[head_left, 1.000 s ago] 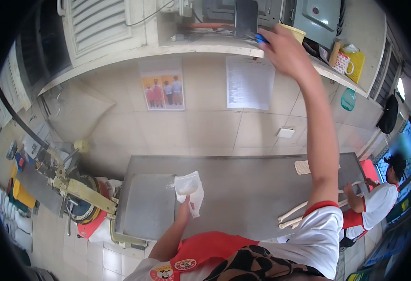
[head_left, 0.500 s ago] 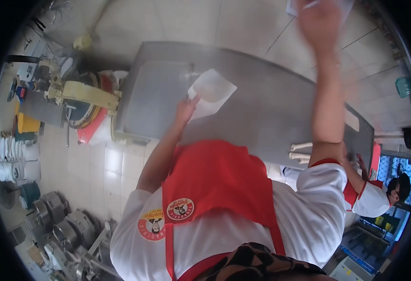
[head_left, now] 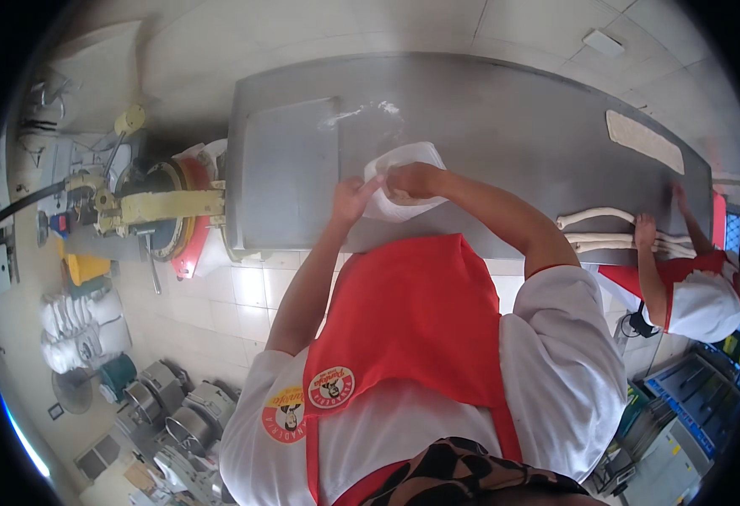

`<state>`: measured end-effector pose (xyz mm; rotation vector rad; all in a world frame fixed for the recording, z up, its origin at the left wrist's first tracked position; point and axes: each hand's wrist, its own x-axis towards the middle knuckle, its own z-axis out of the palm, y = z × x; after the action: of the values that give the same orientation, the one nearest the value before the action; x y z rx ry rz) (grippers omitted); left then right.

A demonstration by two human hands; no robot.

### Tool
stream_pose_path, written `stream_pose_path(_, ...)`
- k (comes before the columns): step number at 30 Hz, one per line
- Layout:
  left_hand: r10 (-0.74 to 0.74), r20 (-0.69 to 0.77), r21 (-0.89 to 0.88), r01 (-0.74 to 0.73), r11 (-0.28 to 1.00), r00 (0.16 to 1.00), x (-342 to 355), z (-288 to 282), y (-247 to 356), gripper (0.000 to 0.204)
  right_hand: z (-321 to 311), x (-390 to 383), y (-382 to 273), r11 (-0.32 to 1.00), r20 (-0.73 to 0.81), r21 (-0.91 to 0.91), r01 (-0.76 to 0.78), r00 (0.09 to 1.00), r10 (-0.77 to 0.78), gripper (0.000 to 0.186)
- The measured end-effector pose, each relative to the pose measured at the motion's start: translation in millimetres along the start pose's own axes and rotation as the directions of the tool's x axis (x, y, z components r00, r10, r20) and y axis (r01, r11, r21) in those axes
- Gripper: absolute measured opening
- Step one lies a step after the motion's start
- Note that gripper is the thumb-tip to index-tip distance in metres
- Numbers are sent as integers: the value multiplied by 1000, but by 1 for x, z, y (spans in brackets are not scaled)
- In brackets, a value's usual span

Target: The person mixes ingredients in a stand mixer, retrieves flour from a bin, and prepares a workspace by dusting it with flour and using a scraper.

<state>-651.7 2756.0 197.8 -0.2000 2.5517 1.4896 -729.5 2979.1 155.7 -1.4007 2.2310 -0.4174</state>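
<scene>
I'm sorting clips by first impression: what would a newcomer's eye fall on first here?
Probably the bright red apron in the lower middle. Just above it in the picture, the left hand and right hand meet at a white bag over the grey metal table, with white powder beyond. Towards the right, a co-worker's hand is at pale dough ropes near the table's front edge.

Prob. a comm. bakery: metal desk (head_left: 505, 118) w/ floury white powder (head_left: 387, 108), dough ropes (head_left: 598, 212) nr R end by a co-worker (head_left: 703, 299), matching red aprons (head_left: 404, 320), cream-painted machine (head_left: 176, 207) at L, tiled flr (head_left: 210, 312).
</scene>
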Motion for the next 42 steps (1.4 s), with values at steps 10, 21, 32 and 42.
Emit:
stream_pose_path(10, -54, -165, -36, 49, 998, 985, 2, -21, -54, 53, -116, -42, 93, 724, -199, 292, -625, 700, 686, 28)
stream_pose_path(21, -332, -298, -467, 167, 868, 895, -32, -53, -60, 55, 12, 28, 138, 815, -409, 61, -576, 730, 547, 57)
stream_pose_path(32, -489, -422, -637, 134, 759, 763, -87, -64, -39, 61, -30, 5, 175, 613, -415, 229, -756, 494, 764, 65)
stream_pose_path(42, -551, -507, -676, 91, 731, 662, -32, -65, -30, 60, 14, 49, 96, 969, -326, -42, -241, 921, 215, 56)
